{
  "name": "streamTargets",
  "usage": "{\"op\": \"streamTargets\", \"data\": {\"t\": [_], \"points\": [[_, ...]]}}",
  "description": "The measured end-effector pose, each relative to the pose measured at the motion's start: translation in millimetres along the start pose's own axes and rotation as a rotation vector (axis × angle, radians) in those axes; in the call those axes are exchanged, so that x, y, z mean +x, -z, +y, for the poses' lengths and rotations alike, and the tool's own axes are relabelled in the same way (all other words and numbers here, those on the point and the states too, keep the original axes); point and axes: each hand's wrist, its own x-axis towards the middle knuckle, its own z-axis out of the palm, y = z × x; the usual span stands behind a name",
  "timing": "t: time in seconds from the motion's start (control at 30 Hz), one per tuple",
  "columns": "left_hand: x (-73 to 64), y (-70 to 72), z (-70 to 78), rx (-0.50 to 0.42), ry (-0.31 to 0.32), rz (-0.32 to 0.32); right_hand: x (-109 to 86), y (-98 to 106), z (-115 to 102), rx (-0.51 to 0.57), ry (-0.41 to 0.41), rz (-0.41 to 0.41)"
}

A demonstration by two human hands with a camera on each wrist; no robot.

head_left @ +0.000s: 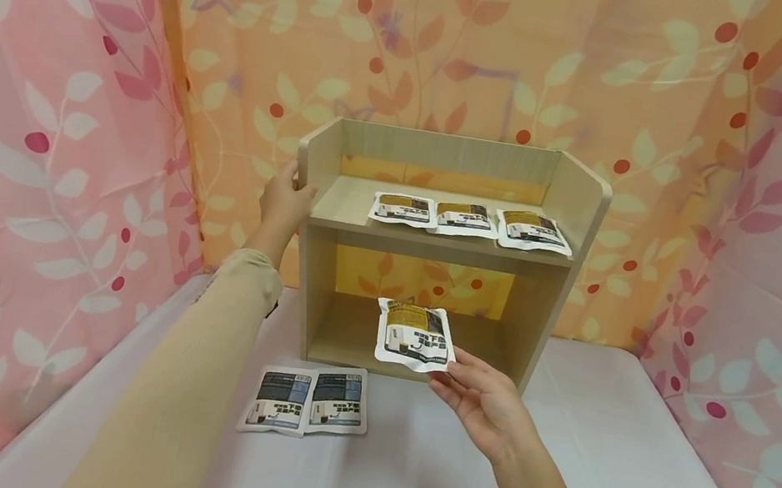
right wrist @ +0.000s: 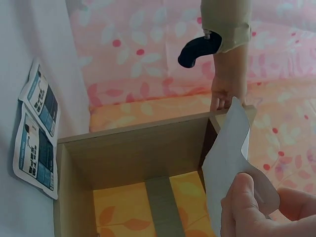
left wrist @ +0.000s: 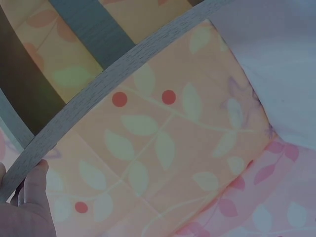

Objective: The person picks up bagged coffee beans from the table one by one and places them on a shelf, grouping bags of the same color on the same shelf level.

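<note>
A white packet with a yellow-brown label [head_left: 415, 336] is pinched at its lower right corner by my right hand [head_left: 481, 405], in front of the shelf's lower compartment. In the right wrist view, my right hand [right wrist: 252, 212] shows with the packet's plain white back [right wrist: 224, 148]. My left hand [head_left: 283, 203] grips the left side panel of a small wooden shelf [head_left: 308, 265]. Seen from the left wrist, fingers of the left hand [left wrist: 32, 202] lie around the panel's edge [left wrist: 84, 101]. Three similar yellow-labelled packets [head_left: 466, 218] lie in a row on the upper board.
Two packets with dark blue labels [head_left: 339, 401] lie side by side, overlapping slightly, on the white-covered table [head_left: 401, 482] in front of the shelf's left part. Behind the shelf hangs an orange leaf-patterned curtain [head_left: 420, 46]; pink curtains [head_left: 35, 140] flank both sides.
</note>
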Motion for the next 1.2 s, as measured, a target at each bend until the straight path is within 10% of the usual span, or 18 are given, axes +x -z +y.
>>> {"op": "streamTargets", "data": {"t": [1.2], "points": [[-1.3, 0.3, -1.5, 0.004, -0.007, -0.012, -9.0, -18.6, -32.5, 0.023, 0.034, -0.07]]}}
